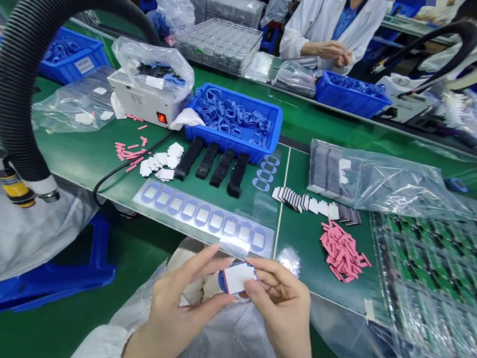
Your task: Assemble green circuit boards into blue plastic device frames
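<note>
Both hands at one small blue-rimmed part (pixel 236 277), held up in front of the torso, just off the near edge of the tabletop (pixel 299 227). Right hand (pixel 282 302): grip closed on part, thumb on its white face, fingers behind. Left hand (pixel 175 298): thumb and fingers spread around part's left end, thumb tip by lower edge; can't tell if it's pinching. Red line along one side of the white face. Right beyond hands: long sheet (pixel 183 206) with a row of blue ovals, white squares inside. Behind it, four black stacks (pixel 222 168), loose white squares (pixel 162 163) to their left, blue rings (pixel 263 180) to their right. Further back, blue bin (pixel 225 141) full of blue frames (pixel 232 115). Right side: pink strips (pixel 344 254) in a pile, row of white pieces (pixel 304 202) above, then green boards (pixel 437 247) in clear trays. Left: white box (pixel 144 99), red switch, thick black hose (pixel 18 73) arching over. Far side: co-worker's hands (pixel 334 53) together, white coat
</note>
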`<state>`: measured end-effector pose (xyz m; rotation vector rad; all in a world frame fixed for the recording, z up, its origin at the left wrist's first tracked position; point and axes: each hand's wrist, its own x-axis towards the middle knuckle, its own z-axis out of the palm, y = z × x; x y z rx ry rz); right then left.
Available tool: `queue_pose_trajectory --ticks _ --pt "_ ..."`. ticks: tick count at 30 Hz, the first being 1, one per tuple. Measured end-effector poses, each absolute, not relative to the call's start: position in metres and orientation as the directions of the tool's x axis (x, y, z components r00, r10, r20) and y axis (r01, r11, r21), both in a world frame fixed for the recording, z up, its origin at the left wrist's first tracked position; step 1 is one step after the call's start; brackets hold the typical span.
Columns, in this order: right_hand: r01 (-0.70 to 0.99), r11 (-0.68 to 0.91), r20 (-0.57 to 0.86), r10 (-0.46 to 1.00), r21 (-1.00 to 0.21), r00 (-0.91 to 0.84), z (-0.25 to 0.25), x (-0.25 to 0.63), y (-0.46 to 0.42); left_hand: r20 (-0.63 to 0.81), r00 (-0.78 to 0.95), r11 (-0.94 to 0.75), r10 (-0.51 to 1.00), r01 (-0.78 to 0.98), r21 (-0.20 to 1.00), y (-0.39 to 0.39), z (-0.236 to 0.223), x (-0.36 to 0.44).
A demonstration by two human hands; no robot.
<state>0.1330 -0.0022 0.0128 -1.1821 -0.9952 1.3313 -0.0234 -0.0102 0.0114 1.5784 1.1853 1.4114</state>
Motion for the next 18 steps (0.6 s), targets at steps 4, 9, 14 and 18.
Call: queue_pose_trajectory --ticks 4,9,14,18 --pt "-0.125 -0.085 -0.089 0.996 -0.989 0.02 0.018 0.142 0.003 0.051 0.02 -0.049 0.998 -0.111 0.993 -0.014 0.003 -0.018" --pt "0.124 0.029 0.007 0.984 -0.992 -0.177 0.03 0.159 0.008 -0.321 0.5 0.557 0.805 -0.445 0.701 -0.01 -0.002 -0.013" --pt "0.176 0.006 -0.051 0.947 -0.984 -0.318 0.034 0.168 0.008 -0.407 0.593 0.712 0.695 -0.485 0.508 -0.009 -0.001 -0.001" --pt "0.147 0.01 -0.042 0.938 -0.989 -0.344 0.035 0.166 0.005 -0.442 0.62 0.76 0.648 -0.487 0.431 -0.01 0.003 0.006"
